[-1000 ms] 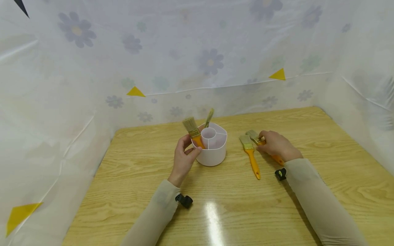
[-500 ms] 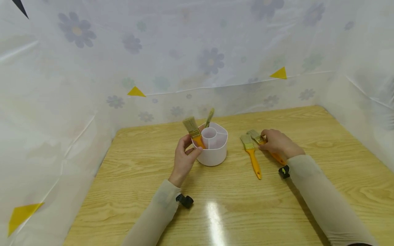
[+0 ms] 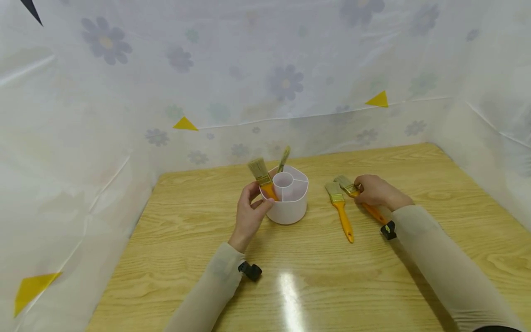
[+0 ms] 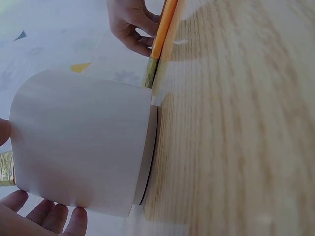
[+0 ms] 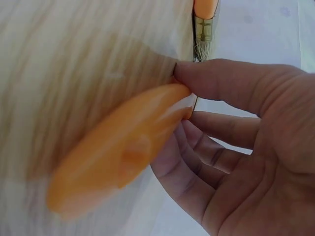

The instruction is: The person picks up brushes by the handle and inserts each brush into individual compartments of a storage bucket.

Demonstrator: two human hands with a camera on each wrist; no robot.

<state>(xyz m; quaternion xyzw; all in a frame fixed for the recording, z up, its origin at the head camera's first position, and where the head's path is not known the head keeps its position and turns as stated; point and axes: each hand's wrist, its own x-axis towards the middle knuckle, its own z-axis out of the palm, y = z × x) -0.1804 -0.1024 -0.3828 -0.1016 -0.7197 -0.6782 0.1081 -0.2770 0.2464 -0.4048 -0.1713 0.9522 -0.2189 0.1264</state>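
The right hand point(image 3: 379, 191) pinches an orange-handled brush point(image 3: 372, 212) between thumb and fingers. The brush slants across the right half of the table point(image 3: 199, 203), bristles towards the back edge; whether its handle is clear of the wood, I can't tell. The left hand point(image 3: 246, 216) grips a white cup point(image 3: 286, 213), fingers along its left side and thumb near the rim, as though steadying it.

Just left of the pinched one, a loose brush point(image 3: 342, 216) lies on the table, its bristles also pointing to the back edge. The cup stands near the middle of that edge. Inside its left compartment sits a wide brush point(image 3: 263, 180), bristles up, tilted towards the table's left edge. A fourth brush point(image 3: 284, 159) pokes up at the back of the cup, leaning right, its handle mostly hidden.

I'd call it about half done: two brushes in the cup, two outside, one of those in the fingers.

The brushes look clean, with straw-coloured bristles, brassy bands and glossy handles. The cup is plain white, with a round tube in the centre and thin walls running out to the rim.
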